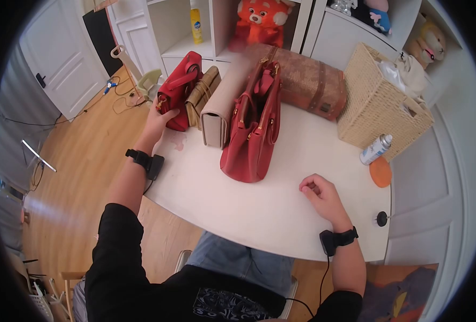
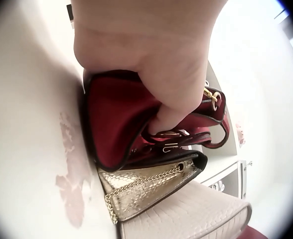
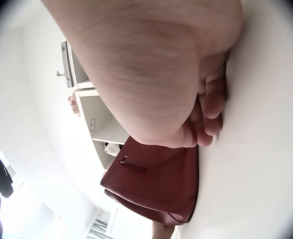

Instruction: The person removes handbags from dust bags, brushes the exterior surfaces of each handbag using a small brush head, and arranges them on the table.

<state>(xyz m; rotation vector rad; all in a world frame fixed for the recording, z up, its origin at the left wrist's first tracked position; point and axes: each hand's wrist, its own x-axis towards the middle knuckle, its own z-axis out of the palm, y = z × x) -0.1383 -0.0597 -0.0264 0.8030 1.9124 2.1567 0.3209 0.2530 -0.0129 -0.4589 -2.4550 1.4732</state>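
Note:
My left hand (image 1: 156,124) grips the near end of a small red handbag (image 1: 176,110) at the table's left edge. In the left wrist view the thumb lies against the side of this red handbag (image 2: 114,117). Right beside it stands a gold clutch (image 2: 149,186) with a chain, then a beige bag (image 1: 215,119) with a crocodile pattern. A larger red handbag (image 1: 251,153) stands upright at the end of the row, its top gaping. My right hand (image 1: 323,197) rests on the white table with loosely curled fingers and nothing in them, to the right of the larger handbag.
Behind the bags lies a brown vintage case (image 1: 305,80). A woven basket (image 1: 377,99) stands at the back right, with a spray can (image 1: 376,150) and an orange disc (image 1: 380,172) in front. Near the right edge is a small black round object (image 1: 381,218).

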